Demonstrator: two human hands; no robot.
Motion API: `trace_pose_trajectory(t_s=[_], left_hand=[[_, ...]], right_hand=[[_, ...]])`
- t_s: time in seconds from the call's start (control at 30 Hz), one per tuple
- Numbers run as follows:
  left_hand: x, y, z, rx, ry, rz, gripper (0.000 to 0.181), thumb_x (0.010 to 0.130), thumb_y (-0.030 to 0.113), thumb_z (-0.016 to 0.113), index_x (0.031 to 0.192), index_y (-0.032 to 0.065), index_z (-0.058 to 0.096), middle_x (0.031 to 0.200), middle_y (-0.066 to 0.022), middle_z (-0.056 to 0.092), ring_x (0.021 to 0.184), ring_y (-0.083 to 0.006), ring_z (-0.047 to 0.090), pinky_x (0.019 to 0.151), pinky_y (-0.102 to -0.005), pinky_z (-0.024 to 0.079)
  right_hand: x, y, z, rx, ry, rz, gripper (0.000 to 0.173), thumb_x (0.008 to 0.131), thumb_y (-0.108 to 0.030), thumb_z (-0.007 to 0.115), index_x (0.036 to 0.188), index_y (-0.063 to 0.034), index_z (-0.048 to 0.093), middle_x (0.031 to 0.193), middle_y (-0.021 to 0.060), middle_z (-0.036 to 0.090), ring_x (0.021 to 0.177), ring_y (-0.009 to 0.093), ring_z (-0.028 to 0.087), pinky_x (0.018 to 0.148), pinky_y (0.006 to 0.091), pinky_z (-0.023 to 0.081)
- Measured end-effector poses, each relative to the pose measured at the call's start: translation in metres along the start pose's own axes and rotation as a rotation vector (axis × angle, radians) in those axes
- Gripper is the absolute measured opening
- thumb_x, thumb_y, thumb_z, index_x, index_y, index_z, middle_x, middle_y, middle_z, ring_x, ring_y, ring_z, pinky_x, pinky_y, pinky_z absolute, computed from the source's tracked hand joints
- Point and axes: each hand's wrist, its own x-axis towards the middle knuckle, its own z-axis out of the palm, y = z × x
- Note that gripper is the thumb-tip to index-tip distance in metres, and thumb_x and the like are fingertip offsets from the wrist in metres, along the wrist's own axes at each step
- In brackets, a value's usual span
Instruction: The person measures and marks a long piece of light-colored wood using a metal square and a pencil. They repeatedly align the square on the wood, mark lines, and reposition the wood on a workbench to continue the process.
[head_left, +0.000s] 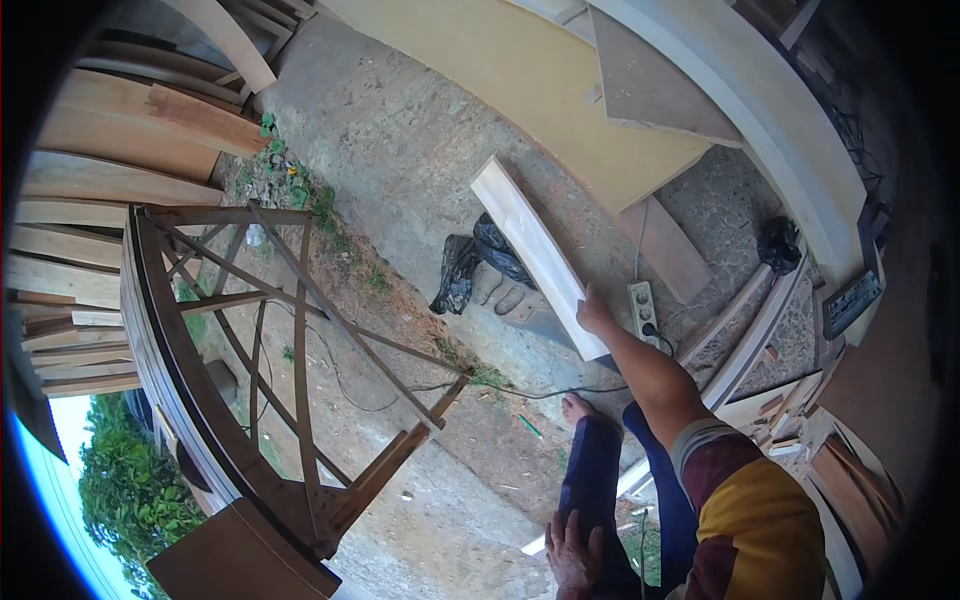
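Observation:
A long, pale wooden board (536, 255) lies tilted across the middle of the head view. My right hand (593, 312) grips its edge near the lower end, the index finger stretched along it; the thumb and the board's underside are hidden. Partly behind the board are a crumpled black plastic bag (456, 274) and a flat dark piece with an oval opening (536, 319). My left hand (574, 553) rests on my knee, fingers spread, holding nothing.
A white power strip (643, 309) with a black plug lies beside my right forearm, and a dark cable (525, 394) crosses the ground. At left stands a braced frame table (300, 300). Large sheets (555, 97) lie at upper right; wood strips (750, 337) lie right of me.

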Motion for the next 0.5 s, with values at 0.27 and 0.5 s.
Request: trace_pose_trajectory(t_s=[0.27,0.5], left_hand=[[-0.016,0.021,0.014,-0.065,-0.091,-0.015,0.072,0.089,0.054,0.059,0.142,0.0049,0.049,0.148,-0.0264,0.041,0.139,-0.0446,0.035,0.115,-0.0512,0.031],[0.073,0.106,-0.031,-0.638,0.056,0.237,0.057,0.098,0.037,0.058,0.132,-0.0084,0.055,0.128,-0.0258,0.062,0.123,-0.0342,0.058,0.105,-0.0371,0.043]], right_hand=[[-0.283,-0.198,-0.346,-0.057,0.18,-0.91,0.048,0.088,-0.021,0.068,0.132,-0.0055,0.056,0.133,0.0162,0.054,0.127,0.033,0.05,0.104,0.0443,0.042],[-0.291,-0.196,-0.554,-0.115,0.635,-0.616,0.059,0.089,-0.024,0.068,0.141,-0.0053,0.048,0.14,0.0215,0.046,0.132,0.04,0.042,0.109,0.0505,0.035]])
